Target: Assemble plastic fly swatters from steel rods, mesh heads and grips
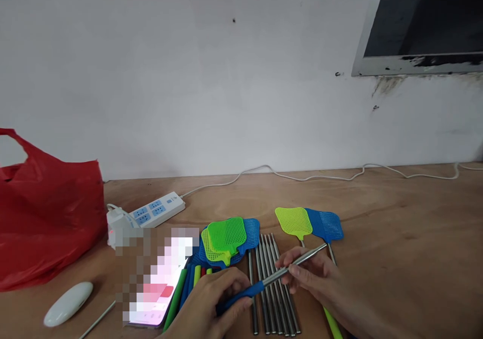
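My left hand is closed around a blue handle sleeve fitted on one end of a metal rod. Farther up, my right hand pinches the bare metal rod, which slants up to the right. Beneath them lies a row of several metal rods. Just behind the left hand is a pile of flyswatter heads in green, yellow and blue. Colored handle sleeves lie beside the left wrist. Beyond the right hand rest a yellow flyswatter and a blue flyswatter with rods attached.
A phone with a lit screen, partly blurred, lies left of the sleeves. Behind it sits a white power strip whose cable runs along the wall. A red plastic bag and a white oval object stand at far left.
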Demonstrator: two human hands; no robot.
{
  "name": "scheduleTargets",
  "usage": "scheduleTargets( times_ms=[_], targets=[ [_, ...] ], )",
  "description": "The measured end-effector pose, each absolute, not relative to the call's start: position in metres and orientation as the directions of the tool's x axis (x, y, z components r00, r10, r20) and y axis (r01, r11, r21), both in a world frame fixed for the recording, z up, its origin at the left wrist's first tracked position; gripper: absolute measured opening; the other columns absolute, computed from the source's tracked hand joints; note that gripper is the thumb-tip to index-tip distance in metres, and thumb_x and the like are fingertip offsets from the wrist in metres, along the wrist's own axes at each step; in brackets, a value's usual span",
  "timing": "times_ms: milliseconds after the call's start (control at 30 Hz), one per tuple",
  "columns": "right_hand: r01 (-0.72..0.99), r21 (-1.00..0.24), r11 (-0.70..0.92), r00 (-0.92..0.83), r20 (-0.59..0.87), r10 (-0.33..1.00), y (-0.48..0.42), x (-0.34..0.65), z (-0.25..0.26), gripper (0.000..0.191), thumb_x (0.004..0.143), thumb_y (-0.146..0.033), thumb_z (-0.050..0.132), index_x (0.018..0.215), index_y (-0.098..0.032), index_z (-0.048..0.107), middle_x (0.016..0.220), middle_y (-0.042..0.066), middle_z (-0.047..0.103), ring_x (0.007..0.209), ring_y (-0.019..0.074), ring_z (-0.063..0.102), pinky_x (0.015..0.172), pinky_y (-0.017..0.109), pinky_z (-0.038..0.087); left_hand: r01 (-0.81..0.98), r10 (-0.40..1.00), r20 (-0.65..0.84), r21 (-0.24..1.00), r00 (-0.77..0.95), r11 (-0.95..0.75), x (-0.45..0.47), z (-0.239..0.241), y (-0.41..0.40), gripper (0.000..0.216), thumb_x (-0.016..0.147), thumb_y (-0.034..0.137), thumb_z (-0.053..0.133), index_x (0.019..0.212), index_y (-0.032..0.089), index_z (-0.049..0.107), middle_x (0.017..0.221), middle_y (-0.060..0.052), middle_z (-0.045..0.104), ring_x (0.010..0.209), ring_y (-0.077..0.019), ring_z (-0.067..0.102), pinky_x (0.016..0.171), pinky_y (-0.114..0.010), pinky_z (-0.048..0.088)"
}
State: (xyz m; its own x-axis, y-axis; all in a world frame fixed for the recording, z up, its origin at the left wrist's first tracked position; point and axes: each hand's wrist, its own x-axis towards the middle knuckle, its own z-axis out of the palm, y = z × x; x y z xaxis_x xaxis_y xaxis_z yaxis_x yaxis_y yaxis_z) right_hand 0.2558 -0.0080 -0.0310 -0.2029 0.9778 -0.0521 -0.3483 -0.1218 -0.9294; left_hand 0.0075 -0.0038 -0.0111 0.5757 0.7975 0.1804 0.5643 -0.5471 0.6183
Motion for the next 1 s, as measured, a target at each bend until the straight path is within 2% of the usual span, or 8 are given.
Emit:
scheduleTargets(
  times_ms=[133,433,700,767,833,1000],
  targets=[
    [-0.288,-0.95,-0.121,-0.289,-0.035,0.957,-0.005,0.258,-0.036,0.031,0.072,-0.046,0.087,0.083,-0.02,0.075,0.074,0.002,0.069,0.073,0.0155,0.067,0.067,0.027,0.055,0.54,0.781,0.159,0.639,0.605,-0.548,0.009,-0.015,-0.003,0.018,0.099,0.037,0.052,0.096,0.023,0.063,0.075,0.001,0.063,0.066,-0.0153,0.055,0.06,-0.025,0.039],
    [-0.257,-0.955,-0.145,-0.35,-0.048,0.936,-0.009,0.256,-0.034,0.027,0.073,-0.045,0.085,0.085,-0.022,0.077,0.078,0.003,0.074,0.078,0.0184,0.071,0.068,0.028,0.057,0.517,0.774,0.144,0.668,0.617,-0.536,0.01,-0.015,-0.003,0.016,0.098,0.036,0.055,0.093,0.023,0.063,0.073,0.001,0.063,0.064,-0.0149,0.054,0.058,-0.024,0.038],
    [-0.257,-0.959,-0.119,-0.382,-0.013,0.924,-0.013,0.253,-0.031,0.031,0.081,-0.051,0.077,0.096,-0.023,0.074,0.087,0.005,0.074,0.081,0.0194,0.073,0.068,0.03,0.058,0.488,0.768,0.191,0.673,0.611,-0.556,0.007,-0.019,-0.001,0.017,0.097,0.039,0.058,0.096,0.024,0.065,0.079,0.0,0.067,0.067,-0.0156,0.059,0.059,-0.024,0.042],
    [-0.291,-0.951,-0.11,-0.326,-0.01,0.945,-0.012,0.252,-0.034,0.033,0.081,-0.052,0.077,0.096,-0.022,0.073,0.085,0.005,0.073,0.079,0.0195,0.073,0.067,0.03,0.058,0.507,0.779,0.208,0.655,0.591,-0.56,0.006,-0.015,-0.003,0.016,0.099,0.037,0.055,0.099,0.024,0.065,0.086,0.0,0.068,0.075,-0.0169,0.062,0.066,-0.025,0.046],
    [-0.332,-0.937,-0.107,-0.265,-0.016,0.964,-0.01,0.252,-0.035,0.036,0.08,-0.054,0.077,0.093,-0.02,0.073,0.079,0.005,0.073,0.074,0.0188,0.072,0.064,0.029,0.057,0.531,0.78,0.248,0.612,0.574,-0.586,0.005,-0.012,-0.003,0.016,0.102,0.034,0.05,0.104,0.025,0.063,0.097,-0.002,0.068,0.089,-0.0196,0.064,0.079,-0.03,0.05],
    [-0.361,-0.93,-0.072,-0.075,-0.048,0.996,-0.005,0.258,-0.032,0.041,0.083,-0.059,0.071,0.083,-0.019,0.065,0.071,0.003,0.07,0.061,0.0148,0.062,0.051,0.023,0.047,0.666,0.77,0.327,0.388,0.547,-0.637,0.001,-0.009,0.004,0.024,0.103,0.03,0.047,0.121,0.023,0.06,0.128,-0.008,0.064,0.124,-0.0281,0.055,0.106,-0.048,0.044]
  ],
)
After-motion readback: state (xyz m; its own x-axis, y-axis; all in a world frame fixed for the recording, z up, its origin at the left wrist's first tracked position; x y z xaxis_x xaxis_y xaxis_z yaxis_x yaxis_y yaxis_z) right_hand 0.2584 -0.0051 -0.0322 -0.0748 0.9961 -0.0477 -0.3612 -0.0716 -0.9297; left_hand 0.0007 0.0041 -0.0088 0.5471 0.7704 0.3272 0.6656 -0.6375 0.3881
